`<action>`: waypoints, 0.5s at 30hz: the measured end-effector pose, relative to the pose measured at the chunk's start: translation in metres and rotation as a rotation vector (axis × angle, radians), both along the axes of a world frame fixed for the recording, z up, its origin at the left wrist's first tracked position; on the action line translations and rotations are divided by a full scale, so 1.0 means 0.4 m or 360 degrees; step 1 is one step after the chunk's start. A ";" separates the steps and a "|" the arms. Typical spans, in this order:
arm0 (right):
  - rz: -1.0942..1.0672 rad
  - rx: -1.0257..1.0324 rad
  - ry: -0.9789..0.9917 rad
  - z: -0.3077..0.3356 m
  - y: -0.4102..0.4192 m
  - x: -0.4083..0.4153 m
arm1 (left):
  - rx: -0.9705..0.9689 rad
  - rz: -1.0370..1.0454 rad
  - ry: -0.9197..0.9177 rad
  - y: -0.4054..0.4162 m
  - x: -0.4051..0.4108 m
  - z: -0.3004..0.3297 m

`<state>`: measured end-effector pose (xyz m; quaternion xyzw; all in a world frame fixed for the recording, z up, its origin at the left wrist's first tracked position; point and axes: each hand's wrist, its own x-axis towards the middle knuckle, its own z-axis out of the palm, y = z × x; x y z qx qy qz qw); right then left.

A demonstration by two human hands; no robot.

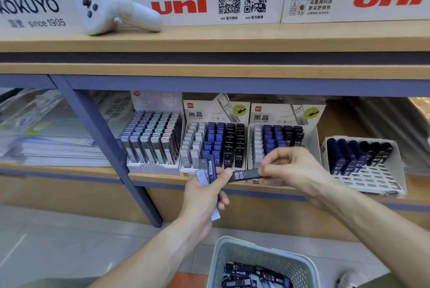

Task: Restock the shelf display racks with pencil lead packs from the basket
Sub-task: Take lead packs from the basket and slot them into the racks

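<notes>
A black HB 0.5 lead pack (244, 175), light, rigid and slick, was pinched endwise by the right hand (295, 169) before the shelf's front edge; several packs (208, 171) were gripped by the left hand (204, 197).

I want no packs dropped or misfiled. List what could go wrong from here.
1. The left hand grips a loose bundle of packs while its thumb also touches the black pack; pulling that one away could let the bundle slip to the floor.
2. The right hand pinches the black pack only at its end, so it may twist when pushed into a slot.
3. The racks sort by colour; it could land in a blue column.
</notes>
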<state>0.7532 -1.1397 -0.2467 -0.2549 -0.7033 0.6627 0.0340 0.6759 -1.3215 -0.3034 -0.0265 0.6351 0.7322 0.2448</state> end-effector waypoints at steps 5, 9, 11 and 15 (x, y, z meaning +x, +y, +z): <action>0.0366 0.0291 -0.0110 -0.022 -0.019 0.019 | -0.0120 -0.0104 0.0146 0.000 -0.010 -0.004; 0.0420 0.0303 -0.0002 -0.019 -0.021 0.010 | -0.0156 -0.0110 0.0109 0.009 -0.003 0.007; 0.0384 0.0366 0.0107 -0.018 -0.019 -0.001 | -0.0098 -0.0068 -0.0017 0.009 -0.010 0.008; 0.0278 0.0659 0.0306 -0.035 -0.009 -0.032 | 0.0049 -0.0090 -0.0228 -0.005 -0.026 -0.004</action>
